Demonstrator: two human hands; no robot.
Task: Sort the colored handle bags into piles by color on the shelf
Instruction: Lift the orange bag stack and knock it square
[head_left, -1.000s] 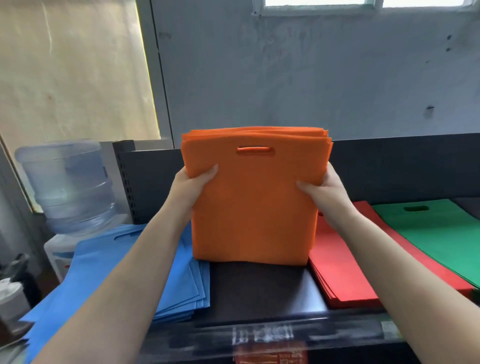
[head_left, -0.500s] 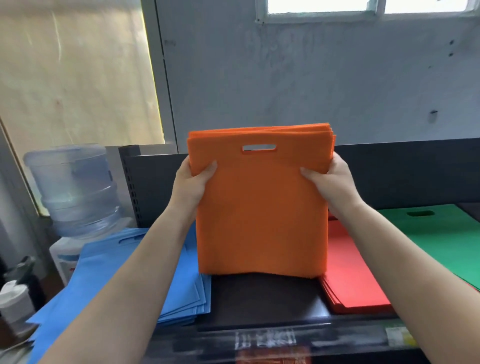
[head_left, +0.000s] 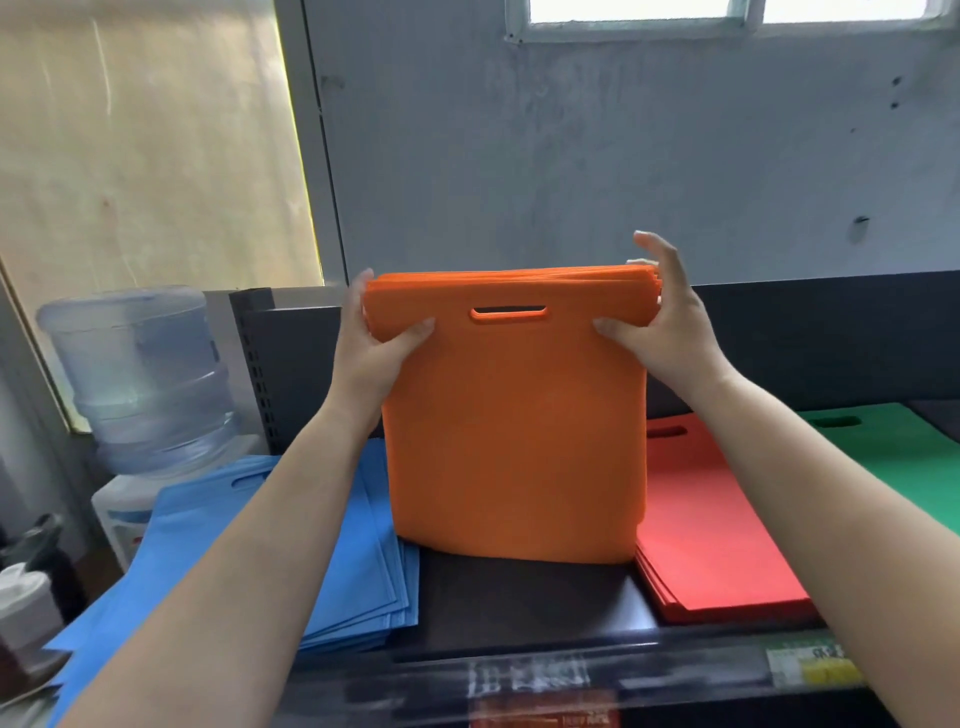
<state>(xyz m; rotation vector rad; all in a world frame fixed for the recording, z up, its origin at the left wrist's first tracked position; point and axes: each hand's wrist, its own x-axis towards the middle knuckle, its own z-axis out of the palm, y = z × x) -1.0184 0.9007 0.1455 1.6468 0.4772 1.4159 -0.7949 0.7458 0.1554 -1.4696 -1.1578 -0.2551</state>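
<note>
A stack of orange handle bags (head_left: 514, 426) stands upright on its bottom edge on the dark shelf (head_left: 524, 603), handle slot at the top. My left hand (head_left: 374, 338) grips its upper left corner, thumb on the front. My right hand (head_left: 660, 322) holds the upper right corner with the thumb on the front and fingers spread loosely behind the top edge. A blue pile (head_left: 291, 551) lies flat to the left, a red pile (head_left: 711, 535) to the right, and a green pile (head_left: 893, 467) beyond the red.
A water dispenser with a clear bottle (head_left: 140, 374) stands left of the shelf. A dark back panel (head_left: 821, 338) rises behind the piles. The shelf's front rail (head_left: 571, 675) carries price labels. A bottle with a white cap (head_left: 26, 613) sits at the lower left.
Both hands slid up the orange stack from its sides to its top corners. The right fingers have loosened behind the top edge. The stack stays upright on the shelf.
</note>
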